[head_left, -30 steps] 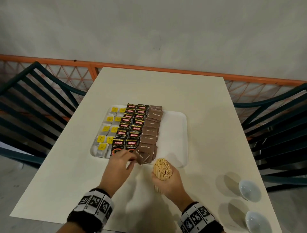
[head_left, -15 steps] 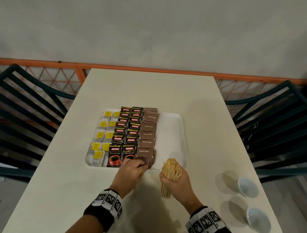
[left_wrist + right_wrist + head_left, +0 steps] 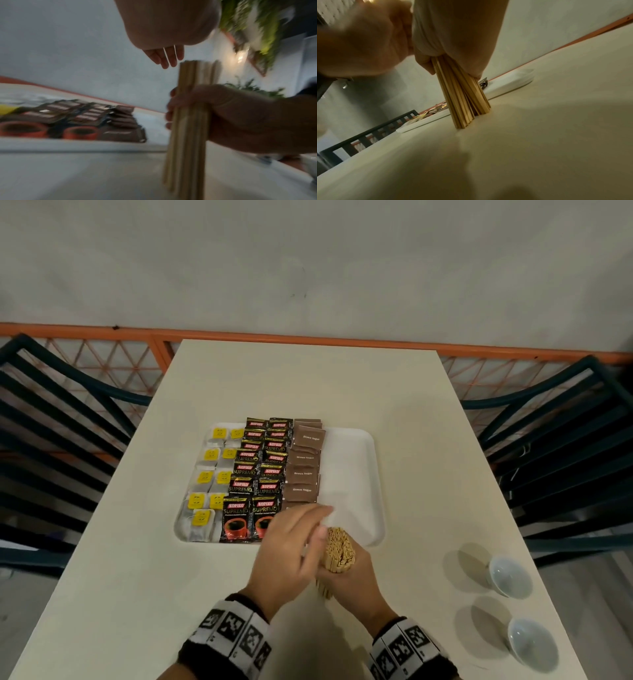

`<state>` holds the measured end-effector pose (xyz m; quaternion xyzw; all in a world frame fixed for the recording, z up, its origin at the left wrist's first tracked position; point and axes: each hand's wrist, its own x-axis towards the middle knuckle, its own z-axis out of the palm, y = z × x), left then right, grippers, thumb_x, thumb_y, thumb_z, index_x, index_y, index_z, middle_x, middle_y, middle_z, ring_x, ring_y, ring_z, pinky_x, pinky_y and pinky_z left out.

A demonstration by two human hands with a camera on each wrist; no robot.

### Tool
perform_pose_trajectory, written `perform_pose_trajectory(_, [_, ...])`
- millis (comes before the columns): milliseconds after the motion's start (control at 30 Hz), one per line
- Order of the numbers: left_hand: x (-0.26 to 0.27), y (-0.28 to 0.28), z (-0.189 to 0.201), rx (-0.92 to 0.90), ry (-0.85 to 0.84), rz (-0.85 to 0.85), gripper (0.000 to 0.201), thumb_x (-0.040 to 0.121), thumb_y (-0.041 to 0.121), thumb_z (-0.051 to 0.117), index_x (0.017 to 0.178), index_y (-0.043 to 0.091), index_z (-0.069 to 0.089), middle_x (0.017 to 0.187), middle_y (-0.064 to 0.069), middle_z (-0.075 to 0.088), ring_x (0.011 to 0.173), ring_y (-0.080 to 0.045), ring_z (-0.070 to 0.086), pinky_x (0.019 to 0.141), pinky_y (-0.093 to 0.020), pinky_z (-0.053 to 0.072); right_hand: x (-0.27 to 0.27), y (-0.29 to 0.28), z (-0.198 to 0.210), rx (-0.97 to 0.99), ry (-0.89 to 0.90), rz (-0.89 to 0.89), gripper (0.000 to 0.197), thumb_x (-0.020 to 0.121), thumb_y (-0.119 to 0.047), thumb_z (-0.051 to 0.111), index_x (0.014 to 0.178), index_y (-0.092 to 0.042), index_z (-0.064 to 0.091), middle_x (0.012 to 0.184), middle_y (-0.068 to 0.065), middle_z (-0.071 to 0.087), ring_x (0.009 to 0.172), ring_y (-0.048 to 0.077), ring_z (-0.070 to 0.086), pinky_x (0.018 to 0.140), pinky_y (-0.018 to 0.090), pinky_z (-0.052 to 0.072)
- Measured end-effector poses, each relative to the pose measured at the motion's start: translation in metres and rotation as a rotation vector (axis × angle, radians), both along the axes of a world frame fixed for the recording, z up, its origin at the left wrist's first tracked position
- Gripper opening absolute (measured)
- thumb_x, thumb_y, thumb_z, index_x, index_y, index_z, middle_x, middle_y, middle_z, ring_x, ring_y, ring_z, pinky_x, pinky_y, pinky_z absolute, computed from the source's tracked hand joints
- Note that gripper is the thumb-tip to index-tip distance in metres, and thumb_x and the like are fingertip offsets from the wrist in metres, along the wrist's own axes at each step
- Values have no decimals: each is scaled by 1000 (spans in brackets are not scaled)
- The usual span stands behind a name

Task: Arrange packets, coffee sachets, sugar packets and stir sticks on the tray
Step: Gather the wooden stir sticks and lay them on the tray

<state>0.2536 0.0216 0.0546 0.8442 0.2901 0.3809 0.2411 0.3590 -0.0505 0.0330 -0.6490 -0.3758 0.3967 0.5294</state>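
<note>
the right hand point(image 3: 356, 580) is wrapped around a bundle of wooden stir sticks point(image 3: 339, 547), holding it upright with the lower ends standing on the cream table point(image 3: 308, 385) just in front of the near edge of the white tray point(image 3: 370, 474). in the right wrist view the sticks point(image 3: 462, 97) splay slightly at the bottom where they meet the tabletop. the left hand point(image 3: 291, 549) hovers beside and above the top of the bundle with its fingers point(image 3: 164, 56) straight and relaxed, holding nothing; whether it touches the sticks cannot be told.

on the tray, three groups run front to back: tea bags with yellow tags point(image 3: 209, 477) along the left side, two overlapping columns of black kopiko supremo coffee sachets point(image 3: 257, 470) in the middle, and a column of brown sugar packets point(image 3: 303, 470) just to their right. the right part of the tray is bare white.

two small white bowls point(image 3: 510, 577) sit on the table near its right edge, well apart from the tray. dark slatted chairs point(image 3: 68, 422) stand on either side of the table.
</note>
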Motion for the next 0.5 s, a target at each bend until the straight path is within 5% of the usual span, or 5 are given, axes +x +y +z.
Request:
perform_pose_trajectory(100, [19,-17,11,88,95,-118,40,95,39,36,117,17,61,116,6,64,117,-7,48,106,-21,25,-6,0,0,-42,-127,37,38,78,-44,40,96,-16,59,79,-24,52,83,-24,50,71,-1,38])
perform_pose_trajectory(167, [26,-24,1,189,209,-117,32,90,33,45,109,18,66,111,4,67,115,-10,48,105,-25,26,-2,-3,-6,-128,-217,54,40,86,-35,26,109,-14,52,91,-20,47,86,-30,41,80,-3,33])
perform_pose_trajectory(267, [26,-29,-14,305,239,-98,21,88,20,52,93,13,71,95,1,71,98,-13,57,94,-28,41,-9,-4,-5,-167,-203,103,25,98,-28,38,99,-9,54,82,-19,56,72,-24,51,71,-1,41])
perform_pose_trajectory(400, [19,-32,-17,373,239,-95,17,88,17,56,91,11,72,91,-1,70,89,-15,61,85,-28,45,-33,13,6,-538,-615,-57,18,88,10,46,90,3,62,86,13,66,82,23,66,79,28,54])
perform_pose_trajectory(500, [19,-31,-12,274,310,-110,26,92,26,49,103,14,69,100,1,70,100,-12,55,90,-28,43,-19,15,15,-522,-508,-90,21,86,12,50,104,4,58,95,5,67,94,16,65,85,24,51])
